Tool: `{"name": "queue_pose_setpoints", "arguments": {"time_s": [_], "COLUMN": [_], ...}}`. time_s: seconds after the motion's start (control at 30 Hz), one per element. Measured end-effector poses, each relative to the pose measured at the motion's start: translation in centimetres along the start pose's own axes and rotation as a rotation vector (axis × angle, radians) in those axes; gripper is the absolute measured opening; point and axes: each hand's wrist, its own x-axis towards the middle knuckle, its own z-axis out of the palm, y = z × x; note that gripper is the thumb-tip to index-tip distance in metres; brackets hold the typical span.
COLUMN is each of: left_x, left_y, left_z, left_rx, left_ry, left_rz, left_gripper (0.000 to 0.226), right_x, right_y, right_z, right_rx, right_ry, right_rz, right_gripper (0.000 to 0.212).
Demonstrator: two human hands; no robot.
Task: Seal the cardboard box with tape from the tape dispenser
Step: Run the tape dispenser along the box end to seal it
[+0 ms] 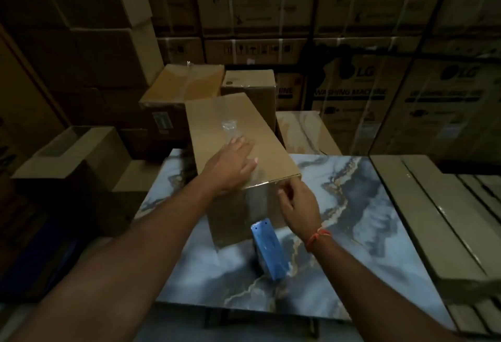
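A long brown cardboard box (217, 122) lies on a blue marbled table (366, 219), its closed top bearing a strip of clear tape (229, 124) that runs down over the near end. My left hand (230, 164) lies flat on the box top near the front edge, fingers spread. My right hand (299, 204) is at the box's near top corner, fingers curled against the taped end face. The blue tape dispenser (268, 249) stands on the table just in front of the box, below my right wrist, with neither hand on it.
Other cardboard boxes (181, 87) sit behind the box, and more (70, 152) are stacked at the left. Tall strapped appliance cartons (352, 97) form a wall behind. Flat packed cartons (433, 219) lie along the table's right side.
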Motion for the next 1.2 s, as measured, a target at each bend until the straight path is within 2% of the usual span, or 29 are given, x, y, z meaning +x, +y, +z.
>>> {"name": "queue_pose_setpoints", "arguments": {"time_s": [0.07,0.13,0.37,0.63,0.73,0.87,1.2], "left_x": [-0.5,-1.0,0.1,0.4,0.6,0.6,2.3], "left_y": [-0.4,-1.0,-1.7,-1.5,-1.1,-0.7,-1.4], "left_z": [1.0,2.5,4.0,4.1,3.9,4.1,4.4], "left_rx": [-0.012,0.032,0.091,0.086,0.092,0.103,0.127], "left_ry": [-0.135,-0.205,-0.182,-0.208,-0.207,-0.21,-0.216], "left_rz": [0.008,0.011,0.018,-0.038,-0.058,-0.083,-0.134], "left_gripper": [0.064,0.065,0.07,0.072,0.072,0.071,0.078], "right_x": [-1.3,-3.5,-8.0,-9.5,-9.4,-10.6,-11.5], "right_y": [1.1,2.8,5.9,6.4,6.8,7.2,5.4], "right_z": [0.9,2.1,4.6,4.7,4.6,5.2,4.8], "right_rx": [0.027,0.04,0.309,0.512,0.564,0.586,0.664], "right_ry": [-0.087,-0.208,-0.399,-0.548,-0.513,-0.471,-0.409], "right_rz": [0.103,0.219,0.556,0.507,0.467,0.42,0.39], "right_gripper": [0.009,0.014,0.041,0.054,0.055,0.048,0.042]}}
